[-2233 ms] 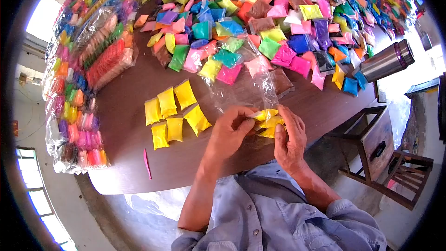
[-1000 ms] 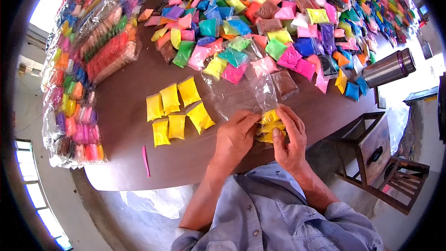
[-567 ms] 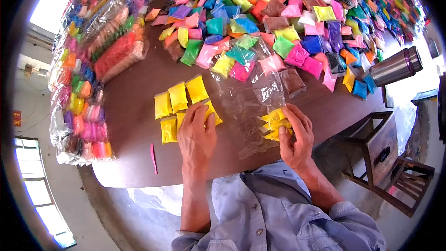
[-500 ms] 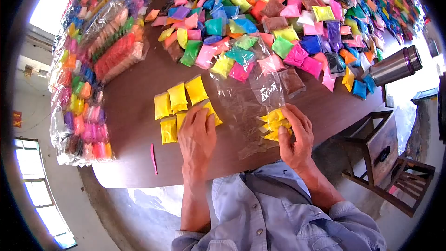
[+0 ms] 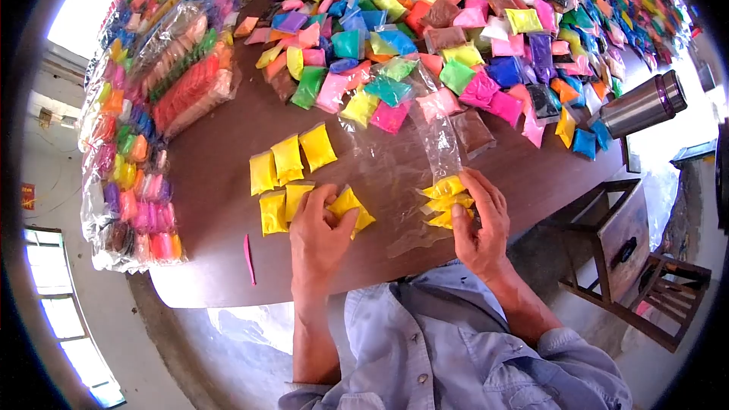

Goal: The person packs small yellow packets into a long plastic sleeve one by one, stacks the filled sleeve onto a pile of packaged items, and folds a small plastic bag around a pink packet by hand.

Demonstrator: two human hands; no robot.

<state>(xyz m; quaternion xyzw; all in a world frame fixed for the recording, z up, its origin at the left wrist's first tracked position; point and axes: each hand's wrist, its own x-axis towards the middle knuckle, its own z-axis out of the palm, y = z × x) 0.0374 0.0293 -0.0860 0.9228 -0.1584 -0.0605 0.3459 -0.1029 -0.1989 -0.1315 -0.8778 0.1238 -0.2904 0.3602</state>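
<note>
My left hand [image 5: 320, 222] pinches a yellow packet [image 5: 355, 214] between thumb and curled fingers, low over the brown table [image 5: 220, 182]. Just left of it, several more yellow packets [image 5: 287, 158] lie in two loose rows. My right hand [image 5: 486, 220] grips a small stack of yellow packets [image 5: 446, 196] from the right side, thumb on the near edge. A clear plastic bag [image 5: 440, 144] stretches from this stack towards the far pile; whether the packets sit inside it is hard to tell.
Across the back spreads a big heap of coloured packets [image 5: 463, 53]. Bagged rows of packets [image 5: 194, 91] line the left side. A thin pink stick [image 5: 249, 260] lies near the front edge. At the right are a steel flask [image 5: 642, 106] and a wooden stool [image 5: 623, 235].
My left hand has closed on one yellow packet and drawn it slightly nearer, apart from the rows. My right hand stays at the stack, almost unmoved.
</note>
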